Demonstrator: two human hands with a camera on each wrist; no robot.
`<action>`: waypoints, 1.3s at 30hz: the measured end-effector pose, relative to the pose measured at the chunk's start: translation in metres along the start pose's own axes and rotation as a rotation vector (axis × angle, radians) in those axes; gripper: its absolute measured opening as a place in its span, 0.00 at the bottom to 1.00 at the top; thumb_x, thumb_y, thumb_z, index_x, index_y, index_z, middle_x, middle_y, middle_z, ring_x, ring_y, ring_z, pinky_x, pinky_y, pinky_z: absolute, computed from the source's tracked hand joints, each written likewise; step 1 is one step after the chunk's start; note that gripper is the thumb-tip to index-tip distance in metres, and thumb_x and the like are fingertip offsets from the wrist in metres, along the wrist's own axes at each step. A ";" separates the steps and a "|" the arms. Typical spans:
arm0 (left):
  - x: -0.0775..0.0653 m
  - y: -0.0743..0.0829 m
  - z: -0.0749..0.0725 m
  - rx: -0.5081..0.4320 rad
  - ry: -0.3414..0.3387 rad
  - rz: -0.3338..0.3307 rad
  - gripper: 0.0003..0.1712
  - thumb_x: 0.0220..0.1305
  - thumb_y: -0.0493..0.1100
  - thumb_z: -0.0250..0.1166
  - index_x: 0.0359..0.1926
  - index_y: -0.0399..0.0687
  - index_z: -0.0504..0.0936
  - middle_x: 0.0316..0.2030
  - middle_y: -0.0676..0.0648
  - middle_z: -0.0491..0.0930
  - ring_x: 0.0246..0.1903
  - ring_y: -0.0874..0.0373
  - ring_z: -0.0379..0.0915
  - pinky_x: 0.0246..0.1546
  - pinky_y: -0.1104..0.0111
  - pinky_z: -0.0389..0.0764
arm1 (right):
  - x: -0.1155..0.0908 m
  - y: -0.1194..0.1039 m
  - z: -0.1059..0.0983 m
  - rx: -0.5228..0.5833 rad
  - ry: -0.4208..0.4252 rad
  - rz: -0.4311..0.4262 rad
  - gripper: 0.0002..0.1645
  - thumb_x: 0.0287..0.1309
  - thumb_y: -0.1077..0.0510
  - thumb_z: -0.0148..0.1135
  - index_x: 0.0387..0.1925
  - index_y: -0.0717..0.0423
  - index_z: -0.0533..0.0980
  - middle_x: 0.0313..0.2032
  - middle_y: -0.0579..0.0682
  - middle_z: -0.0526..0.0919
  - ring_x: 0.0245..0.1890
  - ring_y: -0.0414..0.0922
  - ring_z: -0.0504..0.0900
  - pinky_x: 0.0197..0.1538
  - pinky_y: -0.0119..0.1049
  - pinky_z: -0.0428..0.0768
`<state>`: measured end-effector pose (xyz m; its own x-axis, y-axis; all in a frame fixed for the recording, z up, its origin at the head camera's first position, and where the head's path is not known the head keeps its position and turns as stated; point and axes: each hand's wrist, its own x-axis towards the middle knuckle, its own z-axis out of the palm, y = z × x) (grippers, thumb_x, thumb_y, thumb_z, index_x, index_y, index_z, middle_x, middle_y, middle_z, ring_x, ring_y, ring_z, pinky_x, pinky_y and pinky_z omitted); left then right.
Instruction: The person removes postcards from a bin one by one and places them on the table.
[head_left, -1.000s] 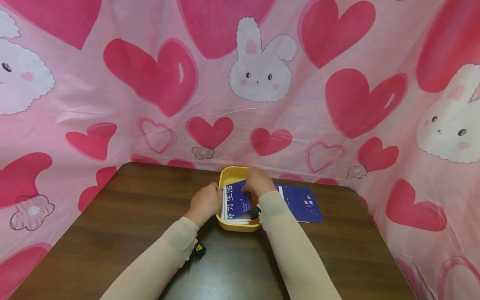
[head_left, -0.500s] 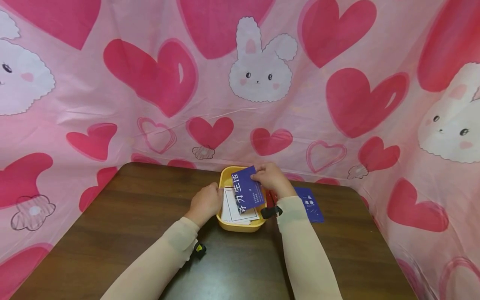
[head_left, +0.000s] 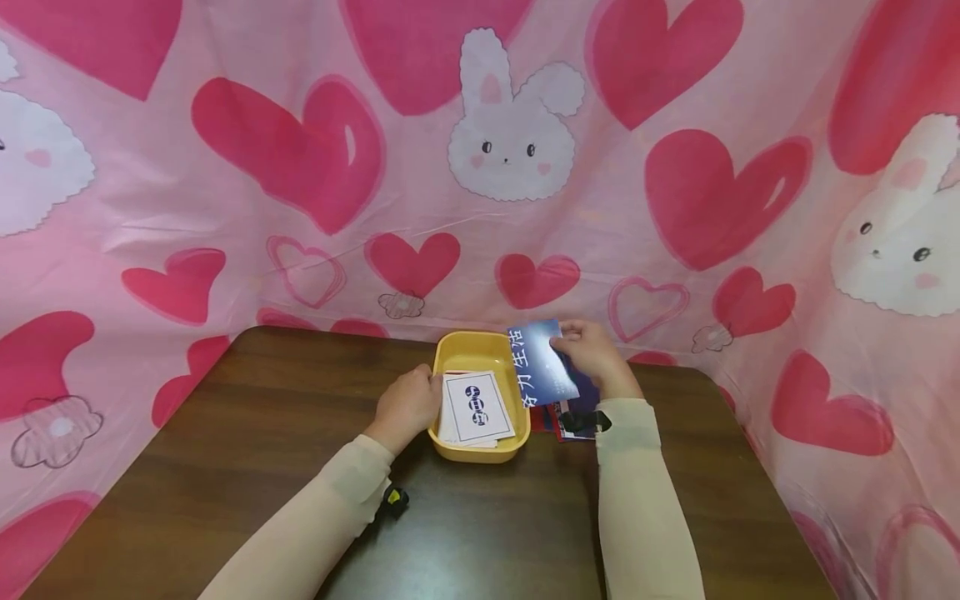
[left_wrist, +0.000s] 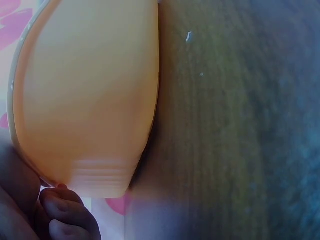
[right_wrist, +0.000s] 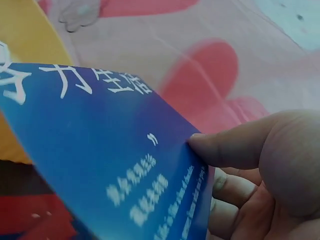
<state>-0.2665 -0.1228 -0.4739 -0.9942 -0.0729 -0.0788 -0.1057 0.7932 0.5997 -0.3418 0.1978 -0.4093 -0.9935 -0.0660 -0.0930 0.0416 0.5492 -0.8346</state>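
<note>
A yellow plastic basket [head_left: 519,446] stands at the back middle of the table, with white cards [head_left: 480,414] lying in it, the top one framed and bearing a dark printed design. My left hand [head_left: 408,406] grips its left rim; in the left wrist view the fingers [left_wrist: 70,212] curl at the rim's corner. Between thumb and fingers, my right hand [head_left: 596,354] pinches a blue card [right_wrist: 115,135] with white lettering, held tilted over the basket's right side. Under that hand, a dark blue card [head_left: 581,402] and red-edged ones [head_left: 542,418] lie on the table, partly hidden.
The dark wood-grain table [head_left: 300,392] extends to both sides and toward me. A pink curtain [head_left: 420,200] with hearts and rabbits hangs along its back and sides, close behind the basket.
My right hand has lifted the blue card out of the basket and carried it right, uncovering the white cards. My left hand has stayed on the rim.
</note>
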 end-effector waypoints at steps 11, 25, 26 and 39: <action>-0.001 0.001 -0.001 -0.001 -0.004 -0.012 0.26 0.91 0.57 0.52 0.63 0.40 0.82 0.40 0.43 0.84 0.39 0.47 0.80 0.39 0.58 0.81 | -0.010 0.016 -0.035 0.017 0.081 0.039 0.35 0.81 0.55 0.65 0.81 0.64 0.71 0.79 0.70 0.76 0.80 0.67 0.76 0.81 0.62 0.76; 0.000 0.000 0.000 0.006 -0.004 -0.003 0.25 0.90 0.57 0.53 0.62 0.41 0.82 0.38 0.44 0.83 0.37 0.48 0.80 0.37 0.59 0.80 | -0.016 0.053 -0.063 0.064 0.149 0.149 0.35 0.83 0.54 0.62 0.82 0.64 0.70 0.71 0.71 0.80 0.41 0.46 0.87 0.40 0.35 0.87; 0.000 0.000 0.000 0.006 -0.004 -0.003 0.25 0.90 0.57 0.53 0.62 0.41 0.82 0.38 0.44 0.83 0.38 0.48 0.80 0.37 0.59 0.80 | -0.016 0.057 -0.066 0.064 0.143 0.161 0.36 0.83 0.53 0.61 0.83 0.63 0.69 0.71 0.70 0.80 0.43 0.48 0.87 0.41 0.35 0.87; 0.001 0.000 0.001 0.001 -0.006 -0.002 0.26 0.90 0.57 0.53 0.63 0.40 0.82 0.39 0.43 0.83 0.38 0.48 0.80 0.37 0.59 0.81 | -0.018 0.098 -0.081 0.076 0.058 0.308 0.34 0.85 0.54 0.59 0.83 0.65 0.68 0.63 0.68 0.82 0.45 0.50 0.87 0.42 0.39 0.90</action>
<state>-0.2671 -0.1223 -0.4747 -0.9938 -0.0710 -0.0854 -0.1082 0.7939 0.5983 -0.3288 0.3201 -0.4452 -0.9371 0.1426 -0.3187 0.3474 0.4719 -0.8103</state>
